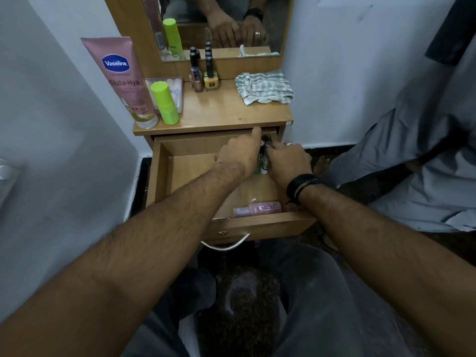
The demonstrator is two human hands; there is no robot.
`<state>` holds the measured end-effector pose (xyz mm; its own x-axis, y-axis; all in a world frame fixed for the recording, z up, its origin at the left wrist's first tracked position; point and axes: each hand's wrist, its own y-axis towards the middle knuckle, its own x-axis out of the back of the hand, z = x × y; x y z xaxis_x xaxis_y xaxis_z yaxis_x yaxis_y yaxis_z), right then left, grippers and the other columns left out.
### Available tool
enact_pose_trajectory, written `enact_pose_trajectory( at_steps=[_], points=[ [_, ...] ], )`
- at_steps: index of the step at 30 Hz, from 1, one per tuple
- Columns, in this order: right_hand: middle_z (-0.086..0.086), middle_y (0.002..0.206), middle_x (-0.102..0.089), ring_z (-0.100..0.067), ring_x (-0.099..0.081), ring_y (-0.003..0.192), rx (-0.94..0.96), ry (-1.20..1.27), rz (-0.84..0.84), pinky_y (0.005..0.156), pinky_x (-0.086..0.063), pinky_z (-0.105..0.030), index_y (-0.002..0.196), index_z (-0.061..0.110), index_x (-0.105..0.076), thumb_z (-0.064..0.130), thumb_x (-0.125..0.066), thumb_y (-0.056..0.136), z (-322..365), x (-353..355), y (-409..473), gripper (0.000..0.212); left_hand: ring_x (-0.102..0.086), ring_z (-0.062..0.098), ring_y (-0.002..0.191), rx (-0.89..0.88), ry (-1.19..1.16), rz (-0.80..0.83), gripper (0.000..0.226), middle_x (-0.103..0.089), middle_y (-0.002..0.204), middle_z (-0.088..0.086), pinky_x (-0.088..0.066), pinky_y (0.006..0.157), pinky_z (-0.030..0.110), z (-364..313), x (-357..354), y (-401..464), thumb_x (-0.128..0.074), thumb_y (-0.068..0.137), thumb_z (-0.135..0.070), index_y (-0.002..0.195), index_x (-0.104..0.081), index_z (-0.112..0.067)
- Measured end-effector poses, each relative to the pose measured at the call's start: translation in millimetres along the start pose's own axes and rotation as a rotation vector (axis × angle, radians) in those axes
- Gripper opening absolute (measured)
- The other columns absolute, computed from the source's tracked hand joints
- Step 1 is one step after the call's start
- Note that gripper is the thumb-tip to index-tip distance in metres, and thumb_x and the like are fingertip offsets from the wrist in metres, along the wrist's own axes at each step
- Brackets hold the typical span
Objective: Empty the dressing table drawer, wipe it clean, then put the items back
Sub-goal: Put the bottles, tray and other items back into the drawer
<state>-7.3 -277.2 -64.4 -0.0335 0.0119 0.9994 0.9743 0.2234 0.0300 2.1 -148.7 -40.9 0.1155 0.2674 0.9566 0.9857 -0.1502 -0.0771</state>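
The wooden drawer (164, 176) is pulled out below the dressing table top (226, 112). Both hands reach into its far right corner. My left hand (239, 155) and my right hand (288, 161) close together around several small upright cosmetic bottles (263, 161), mostly hidden between the fingers. A pink spray bottle (257, 208) lies on its side at the drawer's front right. The left half of the drawer floor is bare wood. A striped cloth (265, 87) lies crumpled on the table top at the right.
On the table top stand a pink Vaseline tube (123, 78), a green bottle (164, 103), a clear box of cotton pads (175, 86) and two nail polish bottles (204, 78). A mirror (221, 24) rises behind. White walls flank the table; grey fabric (412, 176) lies at right.
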Motion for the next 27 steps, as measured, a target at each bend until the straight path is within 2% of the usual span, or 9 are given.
enact_pose_trajectory(
  at_steps=[7,11,15,17,20,22,25,27],
  points=[
    [-0.004,0.111,-0.066,-0.03,-0.059,0.101,0.008,0.017,-0.045,0.081,-0.053,-0.043,0.115,0.017,-0.067,0.025,-0.058,0.096,-1,6,-4,0.022,-0.047,0.024,0.085,0.002,0.001,-0.007,0.037,-0.052,0.098,0.003,-0.046,0.066,0.046,2,9,-9,-0.062,0.093,-0.014,0.12,-0.037,-0.017],
    [-0.004,0.11,-0.067,-0.03,-0.06,0.101,0.009,0.052,-0.075,0.082,-0.054,-0.043,0.111,0.017,-0.069,0.029,-0.058,0.095,2,21,-2,0.022,-0.059,0.035,0.099,-0.032,0.033,-0.061,0.039,-0.061,0.115,0.01,-0.042,0.067,0.045,6,27,-15,-0.057,0.093,-0.01,0.126,-0.037,-0.015],
    [-0.004,0.108,-0.067,-0.03,-0.06,0.101,0.025,0.1,-0.123,0.083,-0.052,-0.041,0.108,0.018,-0.069,0.035,-0.055,0.095,16,43,10,0.026,-0.059,0.037,0.105,-0.053,0.024,-0.126,0.031,-0.059,0.117,0.012,-0.038,0.069,0.042,15,52,-15,-0.059,0.092,-0.011,0.12,-0.045,-0.014],
    [-0.006,0.106,-0.067,-0.031,-0.06,0.101,0.029,0.135,-0.142,0.083,-0.052,-0.041,0.106,0.018,-0.069,0.036,-0.054,0.095,27,56,22,0.026,-0.057,0.035,0.109,-0.034,0.001,-0.159,0.029,-0.056,0.121,0.01,-0.041,0.071,0.042,21,69,-13,-0.061,0.092,-0.013,0.119,-0.051,-0.014],
    [-0.006,0.111,-0.068,-0.031,-0.062,0.104,0.026,0.226,-0.142,0.086,-0.053,-0.043,0.11,0.02,-0.069,0.034,-0.056,0.093,41,73,45,0.026,-0.056,0.032,0.115,-0.005,0.032,-0.19,0.031,-0.053,0.13,0.01,-0.051,0.085,0.045,31,92,0,-0.064,0.092,-0.016,0.123,-0.058,-0.013],
    [-0.004,0.115,-0.068,-0.028,-0.062,0.107,0.018,0.293,-0.137,0.089,-0.054,-0.043,0.115,0.02,-0.068,0.033,-0.058,0.092,49,84,62,0.029,-0.057,0.034,0.117,0.013,0.079,-0.182,0.035,-0.052,0.132,0.014,-0.05,0.091,0.044,35,106,12,-0.065,0.091,-0.013,0.126,-0.06,-0.011],
    [-0.003,0.118,-0.067,-0.027,-0.063,0.109,0.017,0.353,-0.126,0.09,-0.054,-0.043,0.119,0.02,-0.066,0.031,-0.058,0.091,55,95,90,0.031,-0.057,0.038,0.116,0.071,0.153,-0.191,0.034,-0.05,0.132,0.016,-0.048,0.086,0.043,39,120,31,-0.061,0.092,-0.007,0.126,-0.061,-0.008],
    [-0.003,0.117,-0.067,-0.028,-0.063,0.107,0.014,0.384,-0.132,0.088,-0.055,-0.045,0.118,0.021,-0.066,0.028,-0.057,0.091,58,102,109,0.029,-0.056,0.04,0.119,0.103,0.208,-0.19,0.034,-0.05,0.133,0.017,-0.05,0.09,0.048,40,127,46,-0.059,0.093,-0.003,0.127,-0.062,-0.007]
  ],
)
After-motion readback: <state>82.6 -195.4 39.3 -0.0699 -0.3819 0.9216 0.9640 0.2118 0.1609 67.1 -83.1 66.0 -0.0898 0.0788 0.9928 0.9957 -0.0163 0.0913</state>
